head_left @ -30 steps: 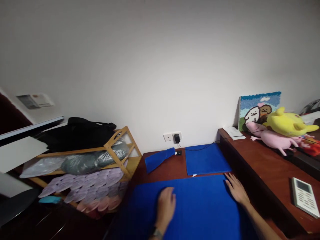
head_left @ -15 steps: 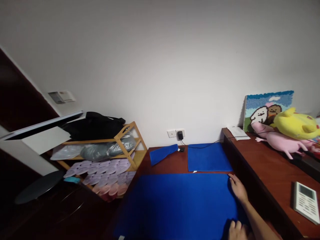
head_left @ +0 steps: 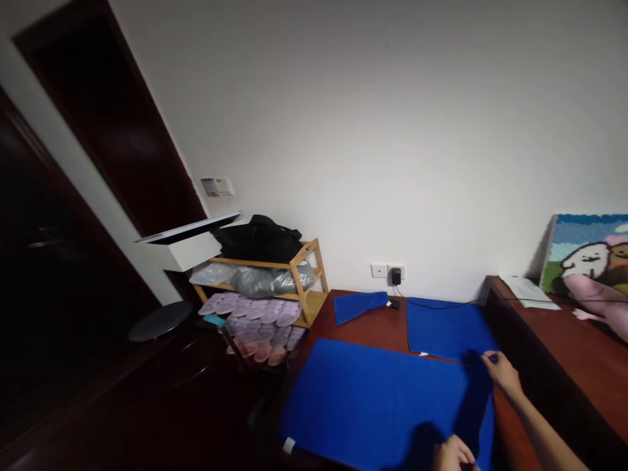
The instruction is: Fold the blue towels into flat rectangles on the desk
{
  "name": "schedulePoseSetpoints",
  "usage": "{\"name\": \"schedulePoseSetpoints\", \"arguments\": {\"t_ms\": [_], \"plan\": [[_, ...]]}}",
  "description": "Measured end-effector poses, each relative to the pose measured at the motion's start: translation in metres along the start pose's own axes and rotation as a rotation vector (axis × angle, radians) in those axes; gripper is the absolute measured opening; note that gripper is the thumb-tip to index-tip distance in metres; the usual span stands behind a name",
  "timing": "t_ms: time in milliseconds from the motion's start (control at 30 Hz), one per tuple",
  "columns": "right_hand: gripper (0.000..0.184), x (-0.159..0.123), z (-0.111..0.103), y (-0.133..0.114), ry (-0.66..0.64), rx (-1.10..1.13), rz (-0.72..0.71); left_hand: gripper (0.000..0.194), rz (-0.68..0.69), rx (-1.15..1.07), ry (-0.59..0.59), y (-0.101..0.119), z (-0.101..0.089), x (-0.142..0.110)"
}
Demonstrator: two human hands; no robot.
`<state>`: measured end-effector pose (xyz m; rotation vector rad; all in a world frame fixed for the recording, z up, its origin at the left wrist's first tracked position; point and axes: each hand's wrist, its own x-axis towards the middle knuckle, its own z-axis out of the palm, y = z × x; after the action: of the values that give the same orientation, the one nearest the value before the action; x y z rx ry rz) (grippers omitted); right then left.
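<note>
A large blue towel (head_left: 373,399) lies spread on the reddish-brown desk, its right edge raised in a fold and shaded. My right hand (head_left: 505,377) pinches the far right corner of this towel, with a bit of blue cloth showing at the fingertips. Down at the bottom edge of the view, my left hand (head_left: 452,453) has its fingers closed at the towel's near right side; part of this hand is cut off. A smaller blue towel (head_left: 444,327) lies flat behind, and a narrow folded blue cloth (head_left: 358,306) sits at the back left.
A raised dark-red ledge (head_left: 564,347) runs along the right, bearing a pink plush toy (head_left: 596,301), a picture (head_left: 583,255) and paper (head_left: 530,292). A black plug (head_left: 395,276) trails a cable rightward. Left stand a wooden rack (head_left: 309,281) with slippers and a round stool (head_left: 161,320).
The view has swung left. My right hand went from lying flat with fingers stretched to pinching the towel's corner. The towel's right edge has come up.
</note>
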<state>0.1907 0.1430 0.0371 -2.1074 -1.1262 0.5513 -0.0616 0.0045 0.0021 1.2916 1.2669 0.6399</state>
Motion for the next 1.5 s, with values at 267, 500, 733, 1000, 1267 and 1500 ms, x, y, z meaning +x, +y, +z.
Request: {"name": "schedulePoseSetpoints", "arguments": {"t_ms": [267,500,733,1000,1267,1500], "plan": [[0.044,-0.037,0.102,-0.186,-0.32,0.067,-0.464,0.034,0.006,-0.347,0.201,-0.02,-0.174,-0.055],[0.032,-0.109,0.246,-0.332,-0.467,-0.068,-0.807,0.033,0.078,-0.352,0.58,-0.038,-0.327,-0.102],[0.027,-0.165,0.358,-0.363,-0.544,-0.41,-0.88,0.015,-0.241,0.407,0.711,-0.083,-0.398,-0.11],[0.049,-0.176,0.399,-0.334,-0.534,-0.577,-0.877,0.04,-0.35,0.777,0.576,-0.091,-0.392,-0.103],[0.032,-0.167,0.377,-0.34,-0.569,-0.505,-0.965,0.046,-0.347,0.757,0.548,-0.1,-0.39,-0.099],[0.029,-0.158,0.276,-0.334,-0.603,-0.239,-1.158,0.037,-0.31,0.702,0.542,-0.094,-0.403,-0.102]]}}
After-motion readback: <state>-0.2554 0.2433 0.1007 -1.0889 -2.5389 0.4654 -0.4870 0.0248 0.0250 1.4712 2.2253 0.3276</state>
